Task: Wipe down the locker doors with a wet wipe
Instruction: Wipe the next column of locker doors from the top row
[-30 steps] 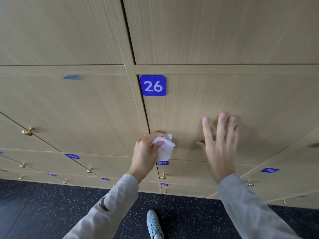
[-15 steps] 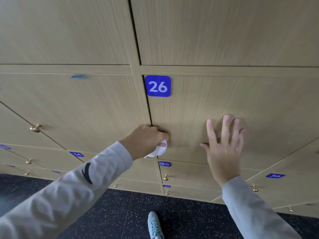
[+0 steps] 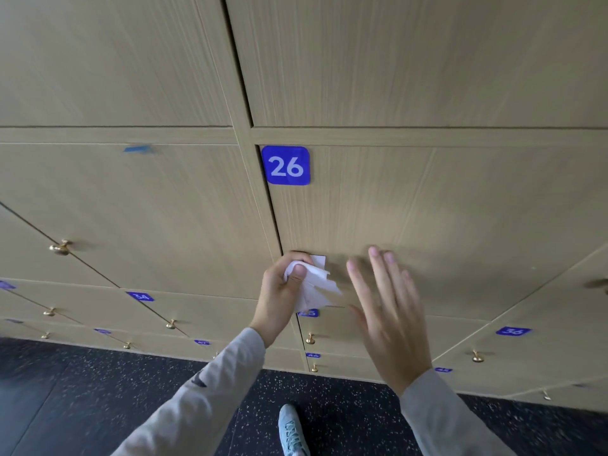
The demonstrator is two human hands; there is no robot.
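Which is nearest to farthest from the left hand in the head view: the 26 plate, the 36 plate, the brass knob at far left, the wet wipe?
From the left hand:
1. wet wipe, gripped in that hand.
2. 26 plate, directly above, top left corner of the door.
3. brass knob, far left, on the neighbouring door.
4. 36 plate, lower right, beyond the right hand.

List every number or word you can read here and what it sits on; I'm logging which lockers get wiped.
"26": blue tag on the locker door being wiped.
"34": blue tag on a lower-left door.
"36": blue tag on a lower-right door.
The other small blue tags, including one below the wipe, are unreadable.
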